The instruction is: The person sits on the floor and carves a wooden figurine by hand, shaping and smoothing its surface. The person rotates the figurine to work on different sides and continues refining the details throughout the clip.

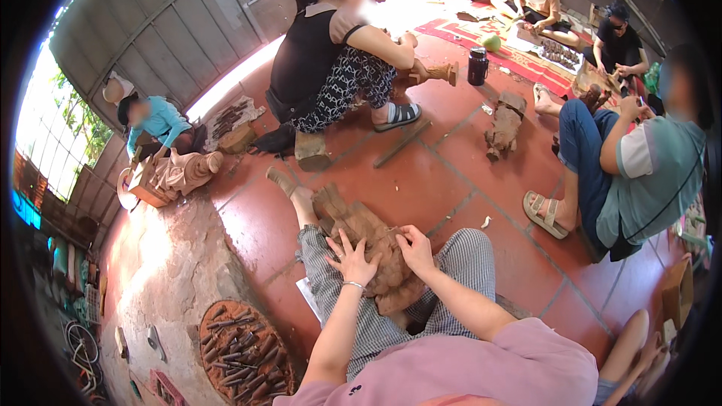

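The carving is rough, matt wood; the tiles look smooth.

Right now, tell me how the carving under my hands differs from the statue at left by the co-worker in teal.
The carving has a rough, irregular outline; the statue shows a rounded figure on a blocky base. The carving rests between your legs, left hand spread on it and right hand at its side; the statue lies sideways near the co-worker in teal. Both are brown and look like wood.
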A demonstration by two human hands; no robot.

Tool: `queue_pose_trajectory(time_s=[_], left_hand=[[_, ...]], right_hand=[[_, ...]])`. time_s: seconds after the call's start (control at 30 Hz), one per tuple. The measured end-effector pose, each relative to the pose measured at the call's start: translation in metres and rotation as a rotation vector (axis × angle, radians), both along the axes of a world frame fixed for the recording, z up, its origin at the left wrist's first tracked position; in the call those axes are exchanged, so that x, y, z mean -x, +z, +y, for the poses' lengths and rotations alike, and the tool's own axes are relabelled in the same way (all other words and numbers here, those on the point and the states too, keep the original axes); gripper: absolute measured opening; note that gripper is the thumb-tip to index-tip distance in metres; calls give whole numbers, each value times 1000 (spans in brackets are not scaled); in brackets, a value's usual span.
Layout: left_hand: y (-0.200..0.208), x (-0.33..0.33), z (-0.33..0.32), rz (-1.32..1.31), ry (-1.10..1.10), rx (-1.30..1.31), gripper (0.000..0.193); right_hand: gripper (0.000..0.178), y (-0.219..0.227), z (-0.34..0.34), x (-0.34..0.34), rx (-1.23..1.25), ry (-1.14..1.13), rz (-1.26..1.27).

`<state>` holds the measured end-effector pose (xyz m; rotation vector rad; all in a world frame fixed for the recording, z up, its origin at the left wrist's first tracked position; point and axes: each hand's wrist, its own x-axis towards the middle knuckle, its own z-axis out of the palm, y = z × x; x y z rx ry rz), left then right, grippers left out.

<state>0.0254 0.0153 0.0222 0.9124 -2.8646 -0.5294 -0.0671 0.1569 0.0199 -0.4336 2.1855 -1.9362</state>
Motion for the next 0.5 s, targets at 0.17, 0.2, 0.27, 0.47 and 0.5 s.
queue_pose_trajectory(time_s=[0.17,0.2,0.27,0.47,0.5], left_hand=[[5,4,5,90,35,57,59],[7,3,15,207,47,208,49],[1,0,18,467,3,-143,44],[-22,11,23,829,300,-828,35],[-27,10,17,836,316,-780,29]], right_hand=[[15,5,-11,3,-165,24,260],[16,6,-13,1,-232,27,332],[18,8,-21,-3,-210,59,356],[29,21,-31,-16,-98,317,180],[30,25,-29,-18,-76,352,153]])
